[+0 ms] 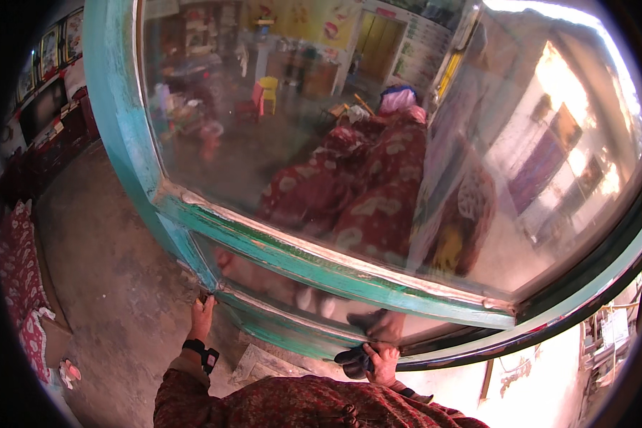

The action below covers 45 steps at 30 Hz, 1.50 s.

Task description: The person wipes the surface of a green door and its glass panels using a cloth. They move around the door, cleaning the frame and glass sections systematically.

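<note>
A green-painted wooden frame with glass panes [321,261] spans the view in front of me. My left hand [202,316] grips the frame's lower left corner, its fingers closed on the edge. On the lower right, my right hand [382,364] holds a dark cloth [355,361] against the lower rail; the cloth looks bunched up under the fingers. The large upper pane [299,134] reflects my patterned red clothing and a room. A narrower pane [278,283] below it reflects my right hand and the cloth.
Concrete floor [112,241] lies to the left. A red patterned cover [18,267] drapes over furniture at the far left, near a dark cabinet [48,152]. A pale wooden piece [262,366] lies below the frame. Stacked items [612,337] stand at the lower right.
</note>
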Motion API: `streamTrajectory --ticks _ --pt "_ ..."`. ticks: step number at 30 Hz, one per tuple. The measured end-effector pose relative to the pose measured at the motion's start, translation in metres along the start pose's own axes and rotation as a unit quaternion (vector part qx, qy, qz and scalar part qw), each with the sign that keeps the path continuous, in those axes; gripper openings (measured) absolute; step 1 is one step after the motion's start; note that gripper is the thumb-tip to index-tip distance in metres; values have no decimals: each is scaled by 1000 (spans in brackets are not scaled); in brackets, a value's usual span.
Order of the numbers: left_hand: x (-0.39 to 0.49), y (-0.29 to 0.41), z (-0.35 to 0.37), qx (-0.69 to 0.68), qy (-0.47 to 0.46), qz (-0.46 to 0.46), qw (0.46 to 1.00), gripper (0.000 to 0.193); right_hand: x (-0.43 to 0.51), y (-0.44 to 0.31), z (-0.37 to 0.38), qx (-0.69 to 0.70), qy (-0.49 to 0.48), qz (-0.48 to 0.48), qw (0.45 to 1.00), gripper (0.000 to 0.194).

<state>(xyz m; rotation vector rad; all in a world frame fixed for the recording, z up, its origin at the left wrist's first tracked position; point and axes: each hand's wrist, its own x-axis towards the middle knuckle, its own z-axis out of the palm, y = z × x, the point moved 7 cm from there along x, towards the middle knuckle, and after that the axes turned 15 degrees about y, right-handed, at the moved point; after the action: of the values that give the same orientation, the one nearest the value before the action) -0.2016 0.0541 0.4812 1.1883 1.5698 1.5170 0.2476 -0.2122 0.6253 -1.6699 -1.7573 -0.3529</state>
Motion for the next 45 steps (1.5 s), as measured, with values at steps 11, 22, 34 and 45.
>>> streamTrajectory --ticks 11,22,34,45 --pt "2 25 4 -1 -31 45 999 30 -6 5 7 -25 -43 18 999 70" --pt "13 15 11 22 -67 61 996 28 32 -28 -49 107 -190 142 965 39" --pt "15 10 16 32 -86 14 996 51 206 -95 -369 488 291 255 782 44" --pt "2 19 10 51 -94 -22 994 64 358 -224 -567 -29 622 -318 715 22"
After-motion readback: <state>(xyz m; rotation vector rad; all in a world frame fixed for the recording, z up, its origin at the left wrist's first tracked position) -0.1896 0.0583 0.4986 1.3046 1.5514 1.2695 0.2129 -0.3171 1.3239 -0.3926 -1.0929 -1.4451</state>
